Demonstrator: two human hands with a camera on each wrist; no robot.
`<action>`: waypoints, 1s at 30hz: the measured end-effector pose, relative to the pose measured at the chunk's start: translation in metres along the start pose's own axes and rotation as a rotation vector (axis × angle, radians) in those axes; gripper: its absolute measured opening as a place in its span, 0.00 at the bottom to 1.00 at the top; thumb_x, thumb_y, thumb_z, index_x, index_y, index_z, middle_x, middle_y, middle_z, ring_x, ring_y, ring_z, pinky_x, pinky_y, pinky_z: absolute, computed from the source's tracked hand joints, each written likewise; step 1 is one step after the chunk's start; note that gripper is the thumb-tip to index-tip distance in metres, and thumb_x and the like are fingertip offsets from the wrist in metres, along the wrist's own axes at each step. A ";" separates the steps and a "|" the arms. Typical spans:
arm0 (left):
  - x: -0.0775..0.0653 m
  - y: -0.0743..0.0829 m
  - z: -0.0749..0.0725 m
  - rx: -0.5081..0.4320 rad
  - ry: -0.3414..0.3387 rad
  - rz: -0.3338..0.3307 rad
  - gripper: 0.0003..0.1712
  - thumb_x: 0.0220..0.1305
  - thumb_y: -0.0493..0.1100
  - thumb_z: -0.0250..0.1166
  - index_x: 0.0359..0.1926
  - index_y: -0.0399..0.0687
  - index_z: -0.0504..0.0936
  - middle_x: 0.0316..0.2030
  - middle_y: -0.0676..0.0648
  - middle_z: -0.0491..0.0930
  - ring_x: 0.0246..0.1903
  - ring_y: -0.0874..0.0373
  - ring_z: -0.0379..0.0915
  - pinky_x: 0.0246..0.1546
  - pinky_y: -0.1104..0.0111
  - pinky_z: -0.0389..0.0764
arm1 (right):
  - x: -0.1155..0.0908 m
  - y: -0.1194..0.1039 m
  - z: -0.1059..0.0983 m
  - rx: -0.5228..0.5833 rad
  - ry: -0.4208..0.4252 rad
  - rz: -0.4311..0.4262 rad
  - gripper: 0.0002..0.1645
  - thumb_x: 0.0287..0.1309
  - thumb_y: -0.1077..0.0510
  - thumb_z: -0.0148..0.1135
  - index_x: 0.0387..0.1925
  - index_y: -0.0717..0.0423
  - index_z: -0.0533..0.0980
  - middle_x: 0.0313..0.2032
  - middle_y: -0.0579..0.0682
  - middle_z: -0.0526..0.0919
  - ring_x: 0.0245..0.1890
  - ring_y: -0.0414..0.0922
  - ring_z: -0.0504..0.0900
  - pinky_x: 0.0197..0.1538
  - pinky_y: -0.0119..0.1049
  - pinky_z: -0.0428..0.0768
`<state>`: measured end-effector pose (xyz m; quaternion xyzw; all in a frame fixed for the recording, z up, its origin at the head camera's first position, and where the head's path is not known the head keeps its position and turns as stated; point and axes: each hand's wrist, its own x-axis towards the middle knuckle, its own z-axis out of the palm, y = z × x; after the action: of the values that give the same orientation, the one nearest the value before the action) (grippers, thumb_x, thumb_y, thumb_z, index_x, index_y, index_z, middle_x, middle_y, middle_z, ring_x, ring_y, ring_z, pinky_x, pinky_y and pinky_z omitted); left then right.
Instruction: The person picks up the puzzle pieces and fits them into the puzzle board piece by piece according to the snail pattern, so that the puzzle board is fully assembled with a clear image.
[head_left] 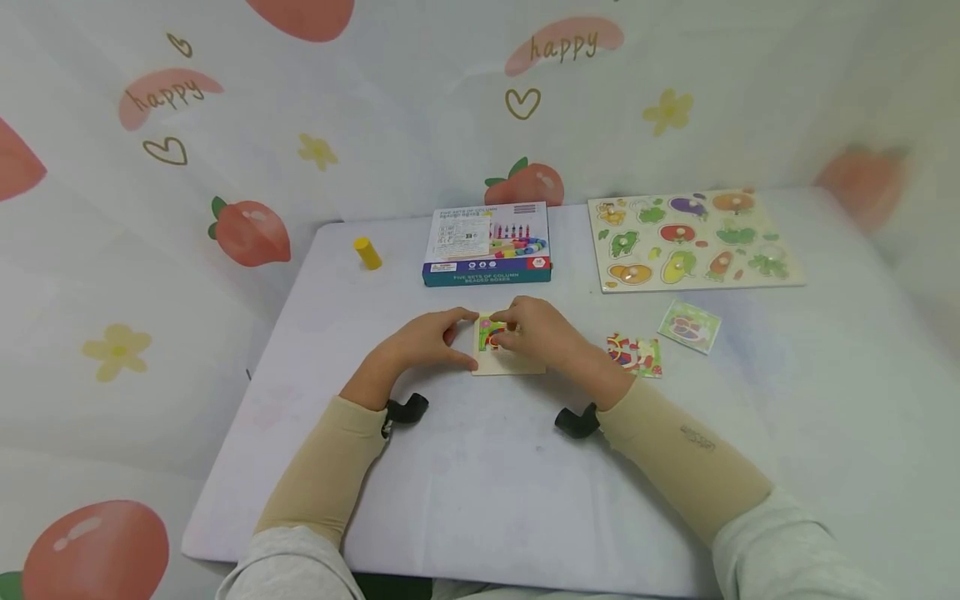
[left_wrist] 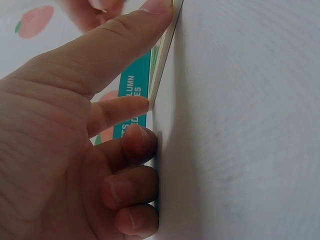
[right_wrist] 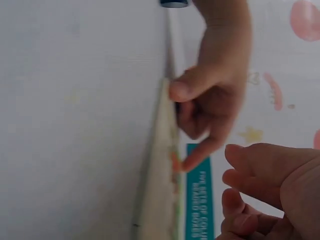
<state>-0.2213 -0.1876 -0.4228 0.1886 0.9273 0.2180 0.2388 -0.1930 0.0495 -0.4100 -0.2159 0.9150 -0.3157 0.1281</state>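
- Centre frame: left grip point(head_left: 423, 340) holds the puzzle board point(head_left: 501, 358) by its left edge, likely to steady it
- Right grip point(head_left: 546, 333), parted, seemingly empty, hovers above its picture

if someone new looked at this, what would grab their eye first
Probably the left hand and right hand over the small puzzle board at mid-table. Next might come the large board of colourful vegetable pieces, lying at the back right. The bright yellow cylinder would also stand out, alone at the back left.
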 end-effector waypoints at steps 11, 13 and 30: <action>0.000 0.000 0.000 0.013 -0.013 -0.014 0.53 0.52 0.66 0.78 0.76 0.62 0.67 0.38 0.45 0.68 0.44 0.52 0.66 0.43 0.58 0.68 | -0.024 -0.013 -0.044 0.071 0.080 -0.065 0.26 0.65 0.52 0.70 0.63 0.52 0.80 0.39 0.50 0.80 0.41 0.49 0.74 0.41 0.40 0.77; 0.000 0.001 0.000 0.012 -0.015 -0.019 0.53 0.52 0.66 0.78 0.76 0.62 0.66 0.38 0.45 0.68 0.45 0.52 0.66 0.43 0.57 0.68 | -0.029 -0.015 -0.051 0.073 0.099 -0.078 0.26 0.66 0.51 0.70 0.63 0.52 0.80 0.40 0.49 0.80 0.40 0.49 0.74 0.40 0.40 0.77; 0.000 -0.001 0.001 0.048 -0.014 0.006 0.53 0.53 0.67 0.77 0.77 0.62 0.66 0.39 0.46 0.68 0.46 0.53 0.66 0.45 0.56 0.67 | -0.062 -0.024 -0.081 0.111 0.259 -0.112 0.21 0.66 0.51 0.70 0.59 0.47 0.84 0.39 0.47 0.78 0.33 0.48 0.72 0.32 0.40 0.71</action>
<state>-0.2205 -0.1876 -0.4242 0.1989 0.9299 0.1950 0.2402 -0.1613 0.1049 -0.3264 -0.2166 0.8916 -0.3976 0.0029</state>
